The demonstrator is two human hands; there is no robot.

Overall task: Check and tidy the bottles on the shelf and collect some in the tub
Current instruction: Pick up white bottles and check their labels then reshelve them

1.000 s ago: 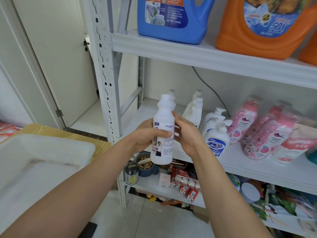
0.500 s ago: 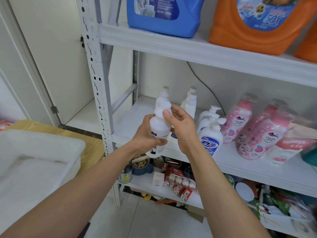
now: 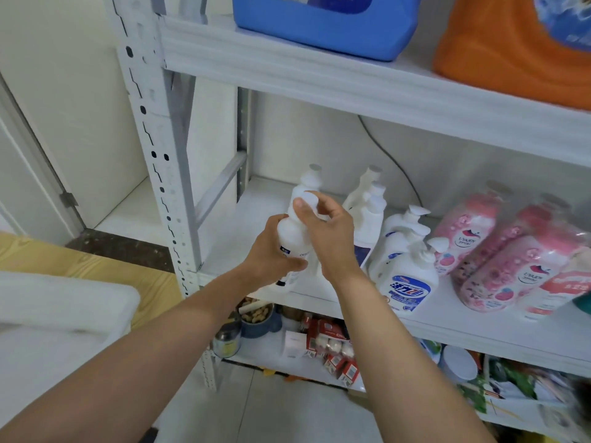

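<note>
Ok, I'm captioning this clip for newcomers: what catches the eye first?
The left hand grips a white bottle while the right hand pinches its cap, before the middle shelf. A blue jug and an orange jug sit on the top shelf; pink bottles crowd the middle shelf's right.

- A storage room in what looks like a home or small shop, not a work area.
- A white slotted-steel rack [image 3: 153, 161] with plain boards carries stock on several levels.
- On the top shelf [image 3: 319, 81] stand a large blue jug [image 3: 319, 30] and an orange jug [image 3: 511, 52] of detergent.
- The middle shelf [image 3: 479, 330] holds like goods in groups: white bottles [image 3: 367, 206] at the back left, pump bottles [image 3: 406, 276] in a row, and pink bottles [image 3: 499, 266] in clear wrap towards the right edge.
- The bottom shelf holds a bowl of nuts [image 3: 256, 318], a jar [image 3: 226, 342] and small red cartons [image 3: 339, 366].
- A door [image 3: 80, 107] and a tiled floor [image 3: 271, 410] lie beside the rack; a white tub [image 3: 64, 314] sits on a wooden table [image 3: 96, 270].
</note>
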